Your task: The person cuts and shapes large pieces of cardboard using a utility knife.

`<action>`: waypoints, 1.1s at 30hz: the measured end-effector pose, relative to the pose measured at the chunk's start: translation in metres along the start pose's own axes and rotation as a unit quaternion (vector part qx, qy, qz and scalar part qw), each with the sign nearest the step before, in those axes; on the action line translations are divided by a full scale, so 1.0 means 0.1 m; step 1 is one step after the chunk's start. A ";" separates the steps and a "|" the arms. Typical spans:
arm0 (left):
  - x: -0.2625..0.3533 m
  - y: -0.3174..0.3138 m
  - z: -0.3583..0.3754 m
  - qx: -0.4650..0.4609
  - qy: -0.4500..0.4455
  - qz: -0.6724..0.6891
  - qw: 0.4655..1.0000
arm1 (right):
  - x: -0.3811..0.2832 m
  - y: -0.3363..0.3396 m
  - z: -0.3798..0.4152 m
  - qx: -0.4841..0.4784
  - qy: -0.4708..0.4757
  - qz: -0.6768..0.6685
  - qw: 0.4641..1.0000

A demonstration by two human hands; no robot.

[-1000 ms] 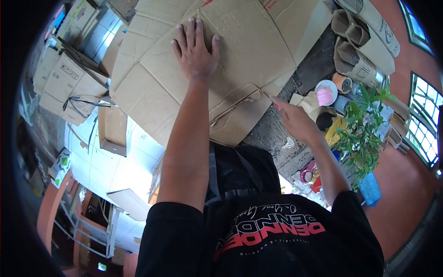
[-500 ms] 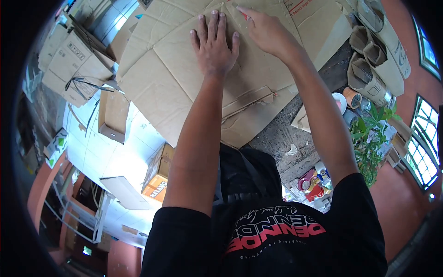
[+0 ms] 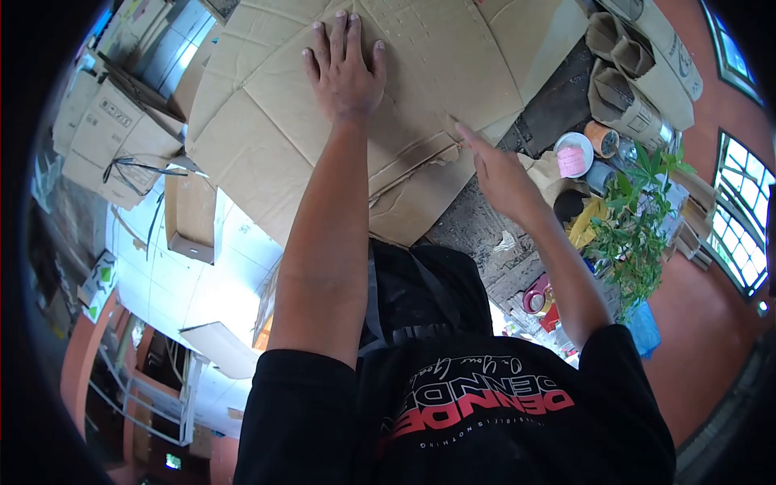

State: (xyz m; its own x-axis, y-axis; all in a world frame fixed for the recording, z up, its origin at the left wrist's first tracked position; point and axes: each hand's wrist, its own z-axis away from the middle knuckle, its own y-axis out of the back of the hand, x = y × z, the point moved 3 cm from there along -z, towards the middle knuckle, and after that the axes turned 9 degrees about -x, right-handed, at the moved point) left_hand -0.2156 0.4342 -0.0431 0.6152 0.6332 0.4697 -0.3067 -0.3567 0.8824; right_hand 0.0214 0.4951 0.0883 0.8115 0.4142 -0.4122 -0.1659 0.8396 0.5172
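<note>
A large brown cardboard sheet with fold lines lies below both hands. My left hand rests flat on it near the top, fingers spread, holding nothing. Lower and to the right, my right hand is closed at the sheet's right edge, its index finger stretched forward. A thin, blurred tip shows ahead of that finger; what the hand grips is mostly hidden. Between the hands and my body, a torn, folded strip runs across the sheet.
Rolled cardboard pieces stand at the upper right, above a white round container and a leafy plant. On the left are a cardboard box with black straps and an open carton on the tiled floor.
My right hand has moved down the sheet, towards my body; the red object visible at its fingers before is now hidden. My left hand stays on the cardboard. The whole view has shifted slightly.
</note>
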 end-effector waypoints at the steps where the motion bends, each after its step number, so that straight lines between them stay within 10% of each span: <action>1: 0.00 0.00 -0.01 0.004 -0.002 -0.002 1.000 | 0.05 -0.04 0.12 -0.012 -0.020 -0.010 1.000; 5: 0.00 -0.01 -0.02 0.011 0.005 -0.010 1.000 | 0.20 -0.11 0.37 -0.072 -0.104 -0.018 0.992; 11: -0.14 0.15 0.07 -0.002 -0.044 0.061 0.997 | -0.02 0.38 0.28 0.103 0.101 -0.198 0.970; 33: -0.25 0.23 0.27 -0.025 0.044 -0.041 0.998 | -1.20 0.67 -1.70 0.111 0.136 0.138 0.975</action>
State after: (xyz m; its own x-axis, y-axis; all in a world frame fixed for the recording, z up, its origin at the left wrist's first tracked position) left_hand -0.2184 0.3922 -0.0353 0.5738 0.7183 0.3936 -0.2954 -0.2667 0.9174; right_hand -0.1825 0.5607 0.0451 0.5698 0.7163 -0.4028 -0.2064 0.5992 0.7736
